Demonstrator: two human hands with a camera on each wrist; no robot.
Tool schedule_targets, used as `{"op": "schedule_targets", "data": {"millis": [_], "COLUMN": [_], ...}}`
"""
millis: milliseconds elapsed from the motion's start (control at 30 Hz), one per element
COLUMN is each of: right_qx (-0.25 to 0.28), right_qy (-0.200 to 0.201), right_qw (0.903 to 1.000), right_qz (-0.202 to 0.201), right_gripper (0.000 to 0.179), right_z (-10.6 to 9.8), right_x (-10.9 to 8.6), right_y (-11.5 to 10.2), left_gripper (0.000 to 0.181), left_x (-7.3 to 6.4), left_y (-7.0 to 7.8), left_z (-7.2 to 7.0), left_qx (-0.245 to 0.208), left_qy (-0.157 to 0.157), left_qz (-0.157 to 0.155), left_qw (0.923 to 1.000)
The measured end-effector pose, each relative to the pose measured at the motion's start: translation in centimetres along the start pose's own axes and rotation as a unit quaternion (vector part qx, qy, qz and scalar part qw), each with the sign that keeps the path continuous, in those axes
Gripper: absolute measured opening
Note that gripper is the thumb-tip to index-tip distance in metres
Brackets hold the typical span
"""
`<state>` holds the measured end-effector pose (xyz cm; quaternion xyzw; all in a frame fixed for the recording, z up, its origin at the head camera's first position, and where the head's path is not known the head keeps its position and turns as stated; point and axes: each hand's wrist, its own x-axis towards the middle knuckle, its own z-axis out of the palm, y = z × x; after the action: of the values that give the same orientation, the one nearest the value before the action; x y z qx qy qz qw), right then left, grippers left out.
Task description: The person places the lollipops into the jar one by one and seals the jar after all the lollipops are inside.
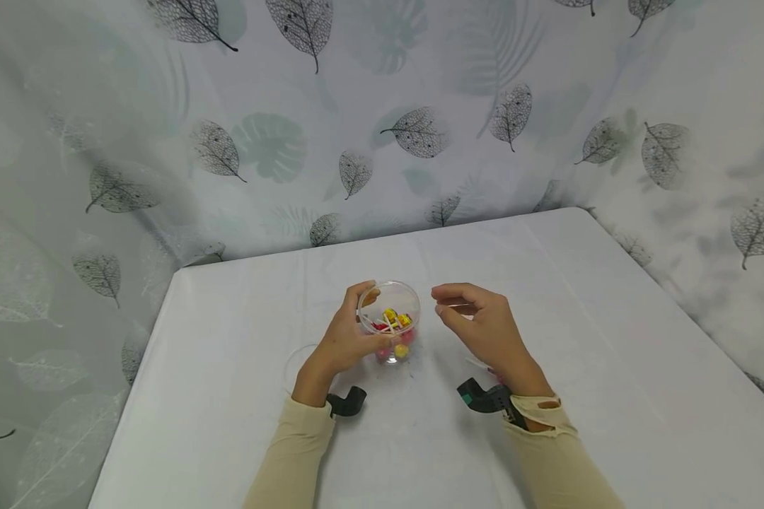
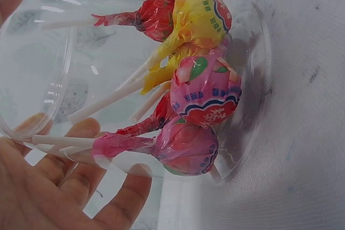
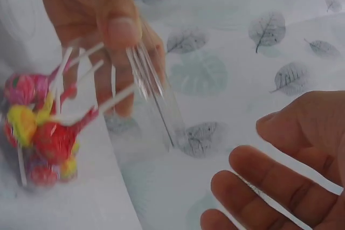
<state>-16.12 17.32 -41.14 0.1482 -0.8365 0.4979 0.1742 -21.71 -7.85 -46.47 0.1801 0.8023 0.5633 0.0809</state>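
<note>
My left hand (image 1: 344, 336) grips a clear plastic jar (image 1: 418, 305) by its side, thumb on the near wall and fingers round the far one. The jar's mouth is uncovered and tilts toward me. Inside lie several wrapped lollipops (image 2: 206, 100), pink, red and yellow, their heads at the bottom and white sticks toward the mouth. To the right of the jar, apart from it, my right hand (image 1: 487, 322) hovers with its fingers loosely bent. In the right wrist view a gap shows between thumb and fingers (image 3: 259, 168), and nothing is held there.
A clear round lid (image 1: 285, 367) appears to lie on the white table (image 1: 216, 424), partly behind my left wrist. Beside my right wrist there is a white stick with a bit of pink-red (image 1: 496, 375), mostly hidden. Leaf-printed curtains (image 1: 382, 191) surround the table's far and side edges.
</note>
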Motion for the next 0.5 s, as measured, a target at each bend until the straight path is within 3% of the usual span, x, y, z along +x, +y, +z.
{"op": "schedule_targets", "data": {"millis": [100, 200, 333, 500], "right_qx": [-0.035, -0.095, -0.173, -0.203], "right_qy": [-0.011, -0.05, -0.132, -0.212], "right_qw": [0.999, 0.9923, 0.9689, 0.9366], "right_qz": [0.027, 0.061, 0.117, 0.192], "right_gripper": [0.026, 0.028, 0.029, 0.031], "right_z": [-1.0, -1.9, -3.0, -3.8], "right_x": [-0.6, -1.3, -2.2, -3.1], "right_y": [0.7, 1.5, 2.5, 3.4], "left_gripper": [0.1, 0.099, 0.097, 0.097], "left_x": [0.1, 0.1, 0.1, 0.2], "left_y": [0.0, 0.1, 0.2, 0.0], "left_z": [0.1, 0.0, 0.0, 0.2], "left_qx": [-0.001, -0.001, 0.003, 0.001], "left_qy": [-0.006, -0.006, -0.004, -0.011], "left_qz": [-0.003, -0.004, 0.004, 0.006], "left_qw": [1.0, 1.0, 1.0, 0.9999]}}
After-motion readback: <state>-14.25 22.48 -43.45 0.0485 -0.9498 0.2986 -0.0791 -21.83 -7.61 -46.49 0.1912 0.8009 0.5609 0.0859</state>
